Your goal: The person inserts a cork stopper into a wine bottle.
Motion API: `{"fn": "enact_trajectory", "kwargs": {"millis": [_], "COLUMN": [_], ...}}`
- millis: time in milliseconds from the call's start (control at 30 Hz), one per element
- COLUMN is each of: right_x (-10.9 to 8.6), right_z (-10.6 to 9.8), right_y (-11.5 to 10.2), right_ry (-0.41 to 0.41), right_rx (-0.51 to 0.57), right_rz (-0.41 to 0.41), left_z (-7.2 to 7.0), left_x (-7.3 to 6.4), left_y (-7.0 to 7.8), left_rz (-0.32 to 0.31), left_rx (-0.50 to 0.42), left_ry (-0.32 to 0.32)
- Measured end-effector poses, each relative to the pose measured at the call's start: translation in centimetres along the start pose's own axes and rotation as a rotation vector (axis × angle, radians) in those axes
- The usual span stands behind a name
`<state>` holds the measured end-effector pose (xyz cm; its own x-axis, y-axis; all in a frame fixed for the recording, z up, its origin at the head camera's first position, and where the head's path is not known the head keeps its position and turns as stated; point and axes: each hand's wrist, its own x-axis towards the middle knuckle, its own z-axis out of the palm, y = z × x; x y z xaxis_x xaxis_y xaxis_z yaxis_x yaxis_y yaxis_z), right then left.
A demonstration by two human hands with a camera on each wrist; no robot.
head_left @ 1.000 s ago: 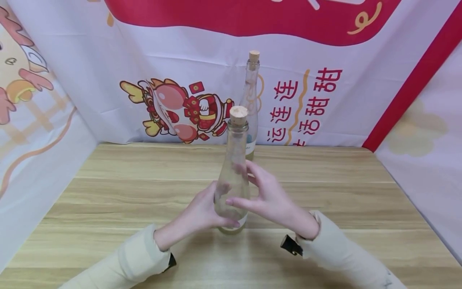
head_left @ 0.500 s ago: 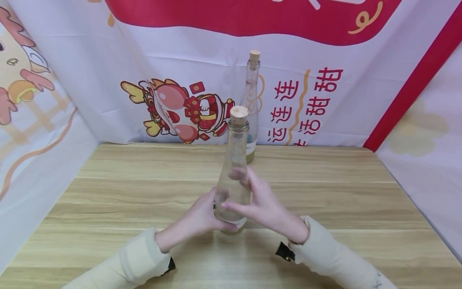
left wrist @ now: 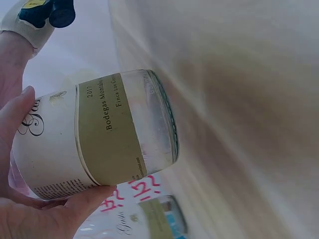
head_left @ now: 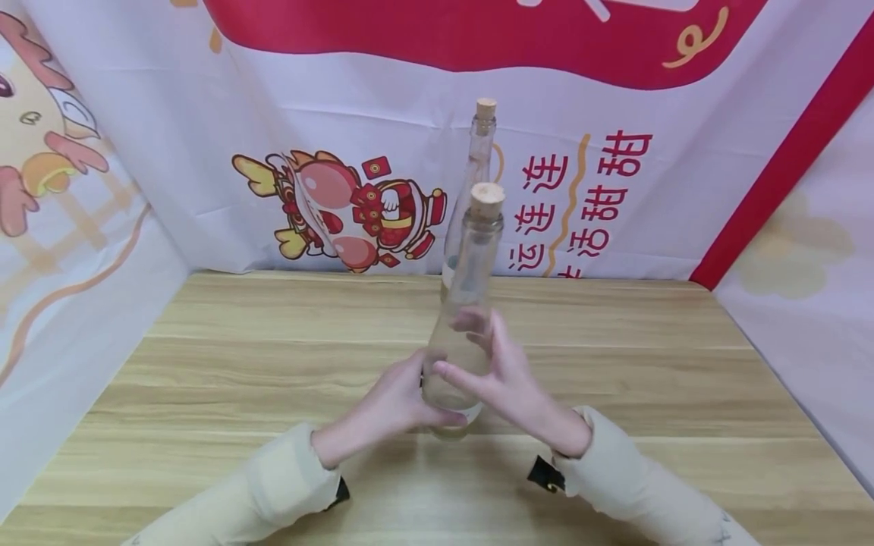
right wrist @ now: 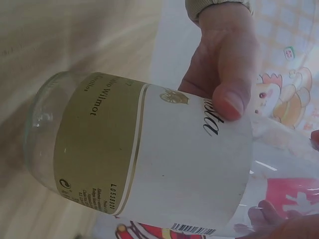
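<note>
Both hands hold a clear glass bottle point(head_left: 456, 350) with a cork point(head_left: 488, 197) in its mouth; its neck leans to the right in the head view. Low on its body, the left hand point(head_left: 396, 400) grips it, thumb across the near side. Higher up, the right hand point(head_left: 514, 385) curls round the other side, fingers showing through the glass. In the left wrist view, a white and olive label point(left wrist: 102, 132) wraps the lower body. The right wrist view shows the right thumb point(right wrist: 230, 103) against the white part of the label.
A second corked clear bottle point(head_left: 480, 148) stands at the table's back edge, partly hidden behind the held one. The wood-grain table point(head_left: 273, 341) is bounded by white printed cloth point(head_left: 382, 91) at the back and both sides.
The held bottle has moved a little right and its neck now leans right, overlapping the right side of the far bottle. Both hands have shifted right with it over the last half second.
</note>
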<state>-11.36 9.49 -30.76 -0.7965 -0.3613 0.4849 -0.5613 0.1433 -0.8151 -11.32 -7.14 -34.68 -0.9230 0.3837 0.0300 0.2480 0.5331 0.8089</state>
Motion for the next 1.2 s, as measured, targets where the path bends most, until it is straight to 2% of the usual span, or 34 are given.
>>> {"fn": "enact_trajectory", "kwargs": {"millis": [233,533,733,900,1100,1200], "right_x": [1.2,2.0,1.8,1.4,0.5,-0.1], "right_z": [-3.0,-7.8,-10.8,-13.2,-15.8,-17.1], "right_y": [-0.7,-1.2,-0.8,-0.2,0.7,1.3], "right_ry": [0.060,0.171,0.230,0.276,0.359,0.403], "right_rx": [-0.004,-0.070,-0.117,-0.211,-0.376,-0.400], "right_rz": [0.008,-0.033,-0.038,-0.041,0.034,0.052], "left_z": [0.3,1.9,4.0,5.8,8.0,9.2], "left_x": [2.4,6.5,9.6,12.0,14.1,14.8], "left_y": [2.3,5.5,7.0,8.0,9.4,10.3], "left_rz": [0.064,0.118,0.191,0.243,0.282,0.287], "left_rx": [-0.067,-0.174,-0.138,-0.132,-0.078,-0.045], "left_ry": [-0.022,-0.048,-0.047,-0.074,-0.052,-0.044]}}
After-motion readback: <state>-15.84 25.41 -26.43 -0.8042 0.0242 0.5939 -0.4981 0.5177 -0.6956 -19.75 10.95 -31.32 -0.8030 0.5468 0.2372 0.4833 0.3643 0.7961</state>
